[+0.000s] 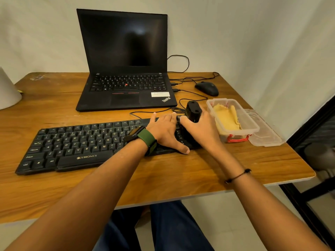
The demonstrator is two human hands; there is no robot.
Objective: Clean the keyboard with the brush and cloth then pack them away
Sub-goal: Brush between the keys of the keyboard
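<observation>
On the right side of the wooden table [181, 171]: a clear plastic box [233, 120] with red clips, open, holding a folded yellow cloth [226, 117]. Just beside it, to the right and touching its wall, the clear lid [264, 131], lying flat on the table.

In front, a black keyboard [72, 144], slightly turned, its right end under both hands. Left hand [163, 133], with a green-strapped watch [143, 137] on the wrist, laid flat on the right part of the keys, fingers straight and spread, thumb at the near edge. Right hand [199, 129] wrapped around a black brush [193, 113], fingers curled round its body, top end of the handle sticking up above the hand; bristle end hidden behind the hand, at the right end of the keyboard. Thin black string bracelet [237, 176] on the right wrist.

Behind the keyboard, an open black laptop [125, 69] with dark screen; to its right a black mouse [206, 88] and some cables [181, 60].
</observation>
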